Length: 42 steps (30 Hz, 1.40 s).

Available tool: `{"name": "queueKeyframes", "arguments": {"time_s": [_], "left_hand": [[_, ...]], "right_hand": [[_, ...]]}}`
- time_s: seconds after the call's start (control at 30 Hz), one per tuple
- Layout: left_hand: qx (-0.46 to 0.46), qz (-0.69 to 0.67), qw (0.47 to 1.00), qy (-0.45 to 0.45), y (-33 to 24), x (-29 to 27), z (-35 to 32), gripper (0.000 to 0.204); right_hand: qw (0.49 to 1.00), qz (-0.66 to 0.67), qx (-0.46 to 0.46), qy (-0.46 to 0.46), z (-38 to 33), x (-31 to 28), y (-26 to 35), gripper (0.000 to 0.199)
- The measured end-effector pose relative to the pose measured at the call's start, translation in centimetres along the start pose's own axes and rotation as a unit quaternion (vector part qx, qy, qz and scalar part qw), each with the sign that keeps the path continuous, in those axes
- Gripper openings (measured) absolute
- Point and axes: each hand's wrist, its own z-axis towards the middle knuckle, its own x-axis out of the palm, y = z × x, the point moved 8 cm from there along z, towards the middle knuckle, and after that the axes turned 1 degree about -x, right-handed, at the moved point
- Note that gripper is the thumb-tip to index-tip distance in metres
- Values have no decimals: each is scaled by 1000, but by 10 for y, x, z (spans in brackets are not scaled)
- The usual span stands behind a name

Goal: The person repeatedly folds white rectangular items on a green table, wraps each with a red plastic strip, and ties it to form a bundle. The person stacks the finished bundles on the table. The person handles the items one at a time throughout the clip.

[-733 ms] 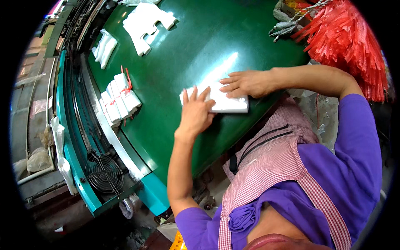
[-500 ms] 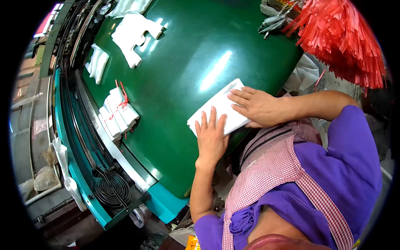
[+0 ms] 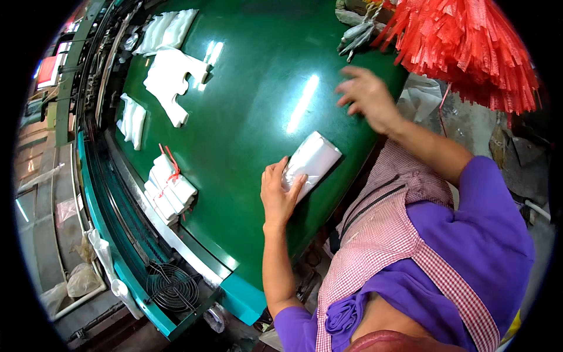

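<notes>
Clamping the folded, rectangular white plastic bundle (image 3: pixel 314 155) on the glossy green table (image 3: pixel 240 123) with the left hand (image 3: pixel 278 192), probably against unfolding, and holding the bare right hand (image 3: pixel 373 101) aloft, fingers apart.

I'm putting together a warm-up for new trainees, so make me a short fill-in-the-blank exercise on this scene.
1. The left hand holds a folded bundle whose colour is ____.
2. The right hand, blurred and away from the bundle, holds ____.
3. The glossy tabletop is coloured ____.
4. A bunch of red strips shows at the picture's upper ____ side.

Missing words: white; nothing; green; right.
</notes>
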Motion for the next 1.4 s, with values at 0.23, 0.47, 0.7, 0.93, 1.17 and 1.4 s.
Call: {"name": "queueKeyframes", "arguments": {"time_s": [0.23,0.47,0.7,0.93,1.17,1.4], "left_hand": [[19,-54,998,-2,-19,7,-19,24],[-211,-592,777,-11,38,7,-106,39],[-179,-623,761,-16,46,-35,-102,52],[-123,-193,971,72,46,-23,-35,33],[19,-56,988,-143,5,-26,-38,30],[-116,-396,897,-159,57,-17,-53,11]], "right_hand": [[985,103,-46,-133,75,-89,3,19],[788,-389,-50,475,-62,142,-89,12],[542,-498,-33,676,-177,130,-66,22],[710,-178,-316,604,-134,173,37,15],[823,-128,142,535,-69,190,-59,23],[635,-409,-414,508,-126,195,-9,15]]}}
